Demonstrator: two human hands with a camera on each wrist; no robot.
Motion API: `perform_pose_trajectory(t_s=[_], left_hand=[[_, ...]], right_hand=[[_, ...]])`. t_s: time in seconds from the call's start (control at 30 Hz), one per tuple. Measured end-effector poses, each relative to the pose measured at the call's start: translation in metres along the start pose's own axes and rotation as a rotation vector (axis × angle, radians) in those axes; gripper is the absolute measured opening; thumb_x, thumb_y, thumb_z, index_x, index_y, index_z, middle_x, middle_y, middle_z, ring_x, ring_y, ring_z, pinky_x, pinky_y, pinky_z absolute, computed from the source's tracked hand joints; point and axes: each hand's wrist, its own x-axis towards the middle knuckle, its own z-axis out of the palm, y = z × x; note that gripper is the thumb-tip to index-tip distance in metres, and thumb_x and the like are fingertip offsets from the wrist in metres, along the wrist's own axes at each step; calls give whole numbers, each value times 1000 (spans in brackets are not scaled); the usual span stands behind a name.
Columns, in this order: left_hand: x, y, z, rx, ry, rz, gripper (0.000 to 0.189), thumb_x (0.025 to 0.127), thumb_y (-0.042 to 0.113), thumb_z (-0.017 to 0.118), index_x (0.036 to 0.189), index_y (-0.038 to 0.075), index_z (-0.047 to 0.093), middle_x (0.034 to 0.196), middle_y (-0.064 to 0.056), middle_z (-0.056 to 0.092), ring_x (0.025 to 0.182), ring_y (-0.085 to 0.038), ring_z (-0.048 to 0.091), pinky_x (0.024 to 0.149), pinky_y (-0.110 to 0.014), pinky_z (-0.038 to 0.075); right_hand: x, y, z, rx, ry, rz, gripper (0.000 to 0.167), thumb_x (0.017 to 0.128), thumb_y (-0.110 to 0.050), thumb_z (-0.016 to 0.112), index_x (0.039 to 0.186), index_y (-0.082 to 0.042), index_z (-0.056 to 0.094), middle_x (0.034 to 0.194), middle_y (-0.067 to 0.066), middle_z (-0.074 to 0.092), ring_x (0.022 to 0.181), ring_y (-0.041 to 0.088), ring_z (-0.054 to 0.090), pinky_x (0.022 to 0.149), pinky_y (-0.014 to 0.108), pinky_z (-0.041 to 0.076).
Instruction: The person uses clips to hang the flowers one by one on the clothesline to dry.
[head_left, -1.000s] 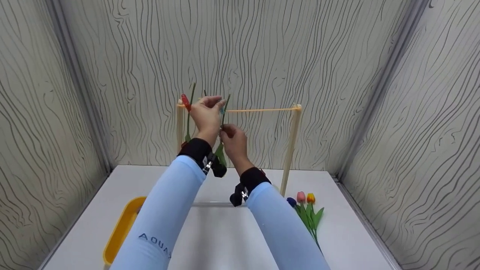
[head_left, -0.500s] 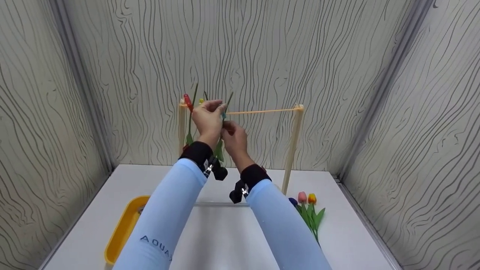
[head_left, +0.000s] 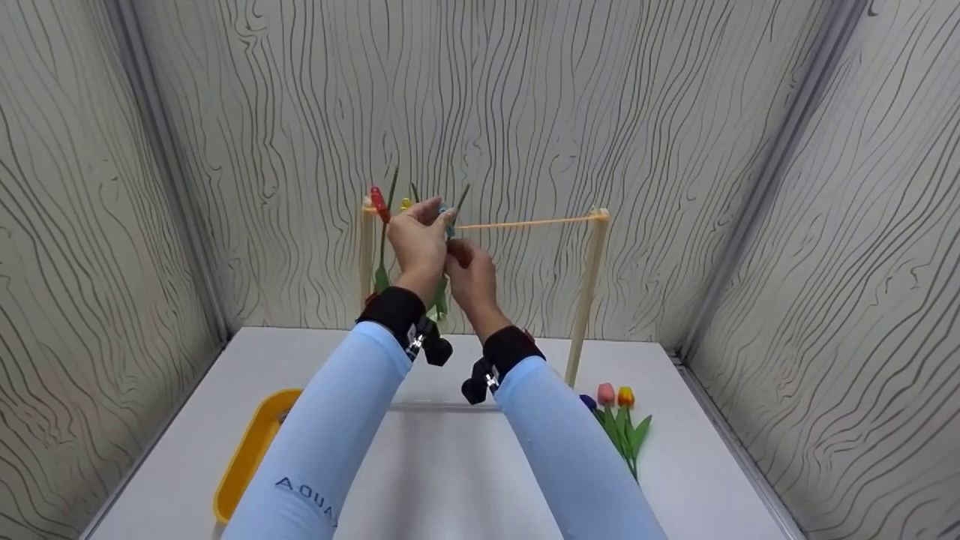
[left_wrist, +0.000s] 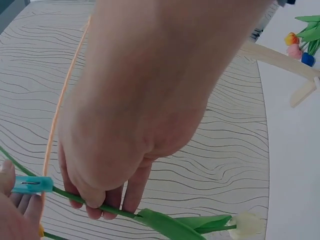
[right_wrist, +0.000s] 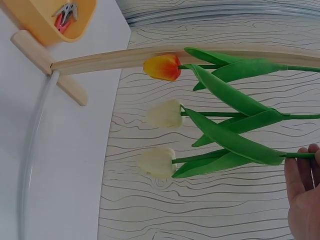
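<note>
My left hand pinches a light blue clothespin on the orange cord, where a tulip stem crosses it. Just below, my right hand pinches that stem between thumb and fingers. The white tulip on it hangs head down with its green leaves. Beside it hang another white tulip and an orange-yellow tulip, also upside down. A red clothespin and a yellow clothespin sit on the cord left of my left hand, which hides part of the cord.
Wooden posts, one at the right, hold the cord up. On the white table, a yellow tray at left contains several clothespins. A pink tulip lies at right with a yellow-orange and a blue one.
My right hand has risen slightly along the stem, nearer to my left hand. More of the blue clothespin shows now between the left fingertips. The head view has shifted a little.
</note>
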Motion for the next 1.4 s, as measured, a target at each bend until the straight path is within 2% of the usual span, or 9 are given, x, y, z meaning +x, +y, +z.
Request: perform_pose_trajectory(t_s=[0.23,0.43,0.57,0.7,0.87,1.0,1.1,1.23,1.4], left_hand=[[-12,3,0,17,-1,43,38,103,9,75,140,2,72,138,-18,76,130,-28,73,112,-39,60],[-22,4,-1,39,-7,28,38,103,12,76,140,2,72,138,-16,76,130,-28,73,113,-41,60],[-27,1,-8,45,-19,24,39,103,18,77,139,2,73,135,-16,77,128,-29,73,111,-43,61],[-29,-6,-19,58,-32,74,34,104,22,76,133,5,76,131,-14,79,125,-28,74,109,-45,61],[-32,-19,-35,79,-60,171,26,105,23,75,124,7,80,122,-12,82,117,-26,77,105,-44,63],[-30,-22,-52,133,-66,265,24,105,25,75,121,8,81,116,-10,83,110,-23,77,100,-38,65],[-29,-24,-69,155,-73,300,24,105,24,74,123,9,81,119,-9,82,108,-23,75,97,-34,62],[-32,-33,-100,188,-83,316,26,106,24,73,128,11,80,129,-9,81,121,-24,71,106,-35,56],[-41,-55,-153,276,-41,365,28,106,19,73,132,11,78,134,-12,78,136,-29,64,122,-48,48]], right_hand=[[-2,2,-5,-11,5,-27,23,108,-11,65,127,-2,75,125,17,79,115,30,74,99,42,63],[-3,4,-10,-46,14,-33,23,107,-6,63,126,-2,75,123,17,79,110,29,74,94,40,64],[-3,4,-12,-83,6,-33,25,108,-6,63,130,-1,74,127,18,79,116,31,75,100,43,64],[-3,6,-15,-88,-6,0,29,110,-10,63,136,-1,72,133,17,77,123,31,74,107,45,62],[-10,8,-23,-74,5,31,34,111,-14,63,142,-2,69,138,16,76,128,30,73,110,45,61],[-15,8,-37,-87,7,8,35,112,-16,61,143,-2,68,142,16,74,131,30,71,113,45,59],[-21,10,-59,-133,-20,-48,38,114,-19,56,148,-5,65,148,16,70,137,31,68,116,47,57],[-40,23,-102,-310,-14,-168,42,114,-22,54,153,-11,62,155,14,65,143,35,64,120,53,54],[-72,56,-155,-525,54,-292,43,111,-18,60,153,-11,62,157,13,64,149,36,59,124,57,48]])
